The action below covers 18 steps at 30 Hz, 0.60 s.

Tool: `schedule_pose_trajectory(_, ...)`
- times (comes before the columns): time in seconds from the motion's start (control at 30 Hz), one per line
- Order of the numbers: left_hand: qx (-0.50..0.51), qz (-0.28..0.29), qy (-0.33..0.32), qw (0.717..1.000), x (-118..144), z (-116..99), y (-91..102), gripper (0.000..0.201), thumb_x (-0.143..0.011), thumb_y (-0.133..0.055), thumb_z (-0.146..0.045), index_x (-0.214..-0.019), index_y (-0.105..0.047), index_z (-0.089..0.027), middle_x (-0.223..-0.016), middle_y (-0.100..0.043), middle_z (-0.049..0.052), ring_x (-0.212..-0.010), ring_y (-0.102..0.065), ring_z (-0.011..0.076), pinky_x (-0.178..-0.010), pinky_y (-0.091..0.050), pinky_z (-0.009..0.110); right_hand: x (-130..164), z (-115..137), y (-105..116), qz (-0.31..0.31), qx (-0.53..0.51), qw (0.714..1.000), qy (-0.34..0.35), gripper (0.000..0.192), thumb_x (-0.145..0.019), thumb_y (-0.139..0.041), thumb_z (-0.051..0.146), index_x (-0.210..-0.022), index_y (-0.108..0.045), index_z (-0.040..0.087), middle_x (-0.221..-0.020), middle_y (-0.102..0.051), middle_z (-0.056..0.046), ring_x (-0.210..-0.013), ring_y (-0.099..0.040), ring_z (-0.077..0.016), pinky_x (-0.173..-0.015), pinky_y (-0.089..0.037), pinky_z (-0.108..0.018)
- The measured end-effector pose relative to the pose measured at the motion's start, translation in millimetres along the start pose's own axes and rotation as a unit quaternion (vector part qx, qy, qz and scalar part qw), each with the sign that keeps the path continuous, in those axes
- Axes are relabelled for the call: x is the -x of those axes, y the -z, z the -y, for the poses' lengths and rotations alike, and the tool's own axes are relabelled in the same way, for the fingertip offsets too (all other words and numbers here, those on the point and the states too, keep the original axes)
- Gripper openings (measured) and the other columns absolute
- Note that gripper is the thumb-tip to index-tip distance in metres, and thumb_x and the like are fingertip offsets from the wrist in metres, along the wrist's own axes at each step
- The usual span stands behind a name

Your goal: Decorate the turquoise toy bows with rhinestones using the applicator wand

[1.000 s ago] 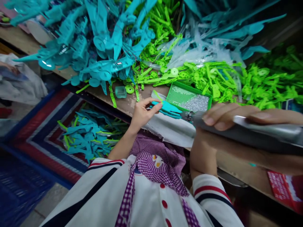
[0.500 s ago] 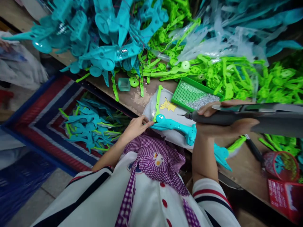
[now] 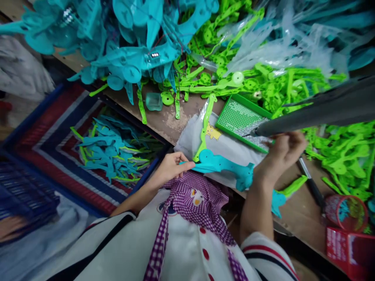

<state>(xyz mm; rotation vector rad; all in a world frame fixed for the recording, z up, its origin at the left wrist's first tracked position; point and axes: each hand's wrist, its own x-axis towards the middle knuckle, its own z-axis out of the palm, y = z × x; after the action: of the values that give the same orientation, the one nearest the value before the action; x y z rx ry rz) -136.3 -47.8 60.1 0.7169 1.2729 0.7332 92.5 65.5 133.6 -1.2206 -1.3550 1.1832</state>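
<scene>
My left hand [image 3: 176, 166] pinches the narrow end of a blue plastic part [image 3: 225, 166] between thumb and finger. This part lies across a pale cloth [image 3: 187, 136] with a yellow cartoon figure [image 3: 213, 132]. A lime-green plastic arm [image 3: 206, 121] meets its round end and points away from me. My right hand [image 3: 285, 150] is raised over the bench, fingers curled; what they hold, if anything, is hidden. Just above it, apart from the palm, hangs a dark, blurred electric screwdriver [image 3: 319, 107], its tip over a green tray [image 3: 243, 123] of small silvery screws.
Blue parts [image 3: 129, 58] with thin wires heap at the back left, lime-green parts [image 3: 263, 84] behind the tray. A blue crate [image 3: 38, 136] of assembled pieces stands lower left. At right are a black-handled tool [image 3: 312, 187], a red mesh cup [image 3: 347, 212] and a red box [image 3: 345, 248].
My right hand has let go of the electric screwdriver, which has swung up and away. The blue part stays in my left hand. A person's arm and a dark blue basket now show at lower left.
</scene>
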Motion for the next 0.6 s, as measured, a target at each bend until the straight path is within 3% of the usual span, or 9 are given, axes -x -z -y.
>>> schedule_pose_trajectory(0.17, -0.030, 0.028, -0.005, 0.999, 14, -9, -5.2, 0.037, -0.073, -0.081, -0.048, -0.074, -0.057, -0.019, -0.047, -0.055, -0.006, -0.038, -0.047, 0.0078, -0.037, -0.034, 0.019, -6, -13, -46, 0.032, 0.000, 0.999, -0.036, 0.068, -0.070, -0.072, 0.074, -0.120, -0.061, 0.030, -0.096, -0.072, -0.004, -0.096, -0.070, -0.0240, -0.074, -0.060, -0.039)
schedule_pose_trajectory(0.27, -0.060, 0.000, -0.058, 0.996, 24, -11, -9.6, 0.032, -0.077, -0.078, -0.044, -0.073, -0.059, -0.019, -0.056, -0.060, -0.004, -0.047, -0.052, 0.0085, -0.044, -0.039, 0.020, -3, -22, -67, 0.084, -0.004, 0.992, -0.091, 0.063, -0.068, -0.077, 0.069, -0.112, -0.063, 0.026, -0.087, -0.069, -0.002, -0.083, -0.067, -0.0195, -0.069, -0.058, -0.034)
schedule_pose_trajectory(0.43, -0.137, -0.043, -0.206, 0.968, 33, -7, -11.8, 0.025, -0.079, -0.076, -0.038, -0.070, -0.061, -0.019, -0.063, -0.062, -0.003, -0.055, -0.053, 0.0098, -0.052, -0.041, 0.022, 11, -15, -67, 0.097, -0.026, 0.982, -0.158, 0.039, -0.074, -0.076, 0.055, -0.088, -0.062, 0.021, -0.075, -0.061, 0.001, -0.067, -0.060, -0.0139, -0.062, -0.054, -0.030)
schedule_pose_trajectory(0.6, -0.149, -0.042, -0.346, 0.925, 27, -1, -12.3, 0.015, -0.083, -0.071, -0.032, -0.081, -0.062, -0.021, -0.068, -0.063, -0.001, -0.059, -0.056, 0.0118, -0.057, -0.046, 0.025, 19, -10, -56, 0.038, -0.002, 0.992, -0.122, 0.037, -0.081, -0.061, 0.062, -0.091, -0.064, 0.026, -0.077, -0.063, -0.001, -0.077, -0.065, -0.0214, -0.065, -0.058, -0.039)
